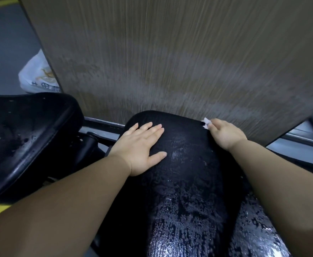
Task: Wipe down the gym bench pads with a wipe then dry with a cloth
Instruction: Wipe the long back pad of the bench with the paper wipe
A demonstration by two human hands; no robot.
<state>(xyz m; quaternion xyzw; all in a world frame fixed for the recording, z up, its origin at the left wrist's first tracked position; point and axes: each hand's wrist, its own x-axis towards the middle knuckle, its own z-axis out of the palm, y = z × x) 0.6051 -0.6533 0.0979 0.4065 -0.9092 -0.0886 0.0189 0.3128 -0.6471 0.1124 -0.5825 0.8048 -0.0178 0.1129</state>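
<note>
The left hand (142,145) lies flat on the bench pad (185,164) in the middle of the frame, its fingers (152,129) straight and slightly spread; it seems set there to steady the pad, or the person's own weight, while the other hand works. The right hand (224,134) sits at the pad's upper right corner, fingers curled and pinching a white wipe (206,123); only a small crumpled tip of the wipe shows past the knuckles, touching the pad's rim just below the wood-grain panel (170,52). Bunched that tightly, the wipe probably gives pressure along the edge rather than broad cover. The pad's surface glistens with wet streaks and beads toward the lower middle of the frame, so the wiping looks well along and the drying not yet begun; no cloth is in view. A second black pad (27,130) at the left carries droplets too; a white plastic bag (37,76) sits behind it at the upper left.
</note>
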